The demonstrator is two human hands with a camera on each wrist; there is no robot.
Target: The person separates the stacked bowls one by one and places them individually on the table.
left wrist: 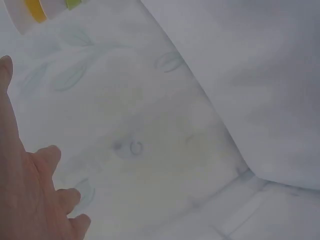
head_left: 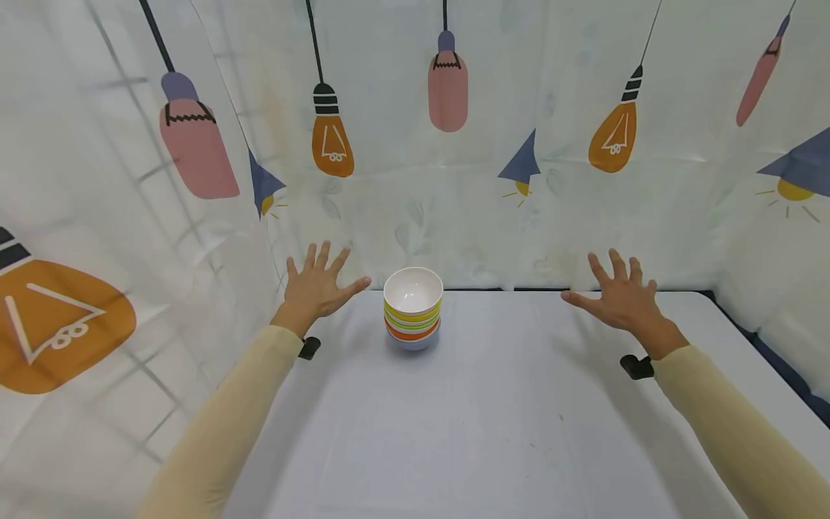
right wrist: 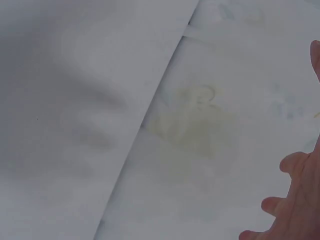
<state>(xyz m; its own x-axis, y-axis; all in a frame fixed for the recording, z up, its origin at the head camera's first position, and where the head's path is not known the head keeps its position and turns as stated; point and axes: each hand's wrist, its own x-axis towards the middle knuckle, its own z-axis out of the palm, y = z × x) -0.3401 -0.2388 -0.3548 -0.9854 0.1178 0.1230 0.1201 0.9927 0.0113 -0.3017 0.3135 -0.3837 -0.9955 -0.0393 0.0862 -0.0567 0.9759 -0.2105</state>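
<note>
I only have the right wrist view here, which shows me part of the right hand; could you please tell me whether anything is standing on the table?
Observer: Yes, the head view shows a stack of bowls near the far edge of the white table.
Operator: Thank you. Which hand is it closer to?
Observer: It is closer to the left hand than to the right hand.
Operator: And is the left hand holding it?
Observer: No, the left hand is beside the stack with its fingers spread, and a gap shows between them.
</note>
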